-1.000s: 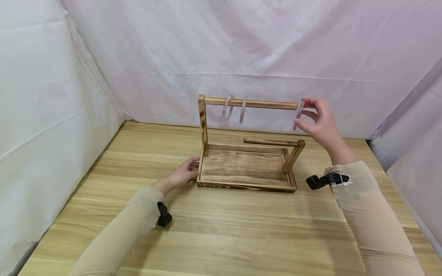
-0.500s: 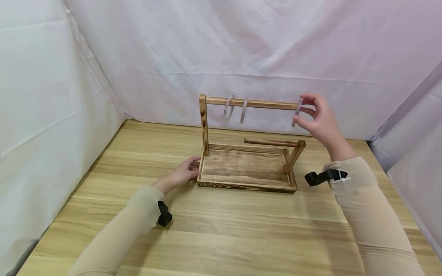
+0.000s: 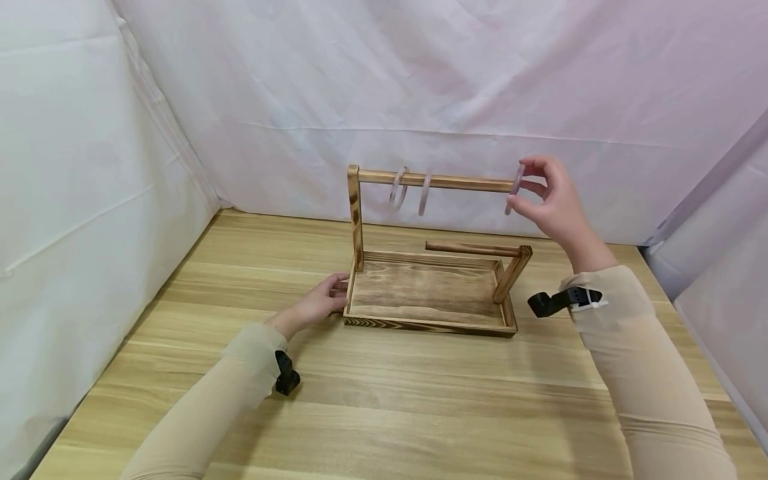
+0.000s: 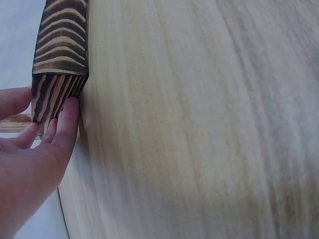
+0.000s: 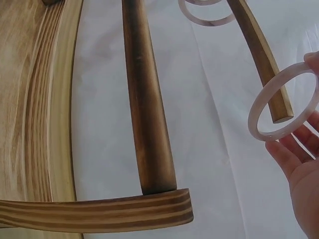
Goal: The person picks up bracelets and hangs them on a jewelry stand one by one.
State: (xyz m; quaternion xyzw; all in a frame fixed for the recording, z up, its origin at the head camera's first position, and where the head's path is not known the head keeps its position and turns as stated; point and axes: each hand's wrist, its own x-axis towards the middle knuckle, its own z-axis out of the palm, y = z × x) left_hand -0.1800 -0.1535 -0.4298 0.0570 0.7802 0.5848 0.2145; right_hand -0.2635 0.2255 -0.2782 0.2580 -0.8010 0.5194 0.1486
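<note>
A wooden bangle rack (image 3: pixel 429 331) stands on the table, with a tray base and two bars. My right hand (image 3: pixel 555 203) pinches a pale pink bangle (image 5: pixel 259 112) between thumb and fingers at the free right end of the upper bar (image 3: pixel 468 183). In the right wrist view, the bar's tip shows within that bangle's opening. Another two bangles hang on the upper bar, one tilted (image 3: pixel 393 189) and one (image 3: pixel 425 193) nearly edge-on. At the tray's left end, my left hand (image 3: pixel 315 303) holds the end wall (image 4: pixel 57 97), its digits on two sides of it.
A lower, shorter bar (image 3: pixel 474 249) runs leftward from a short post (image 3: pixel 510 277) at the tray's right end. The tall left post (image 3: pixel 355 220) carries the upper bar. White cloth (image 3: pixel 300 80) encloses the back and sides of the wooden table (image 3: pixel 390 413).
My right hand has moved slightly up and left, bringing the bangle from just beyond the upper bar's tip to the tip itself. My left hand stays at the tray's end.
</note>
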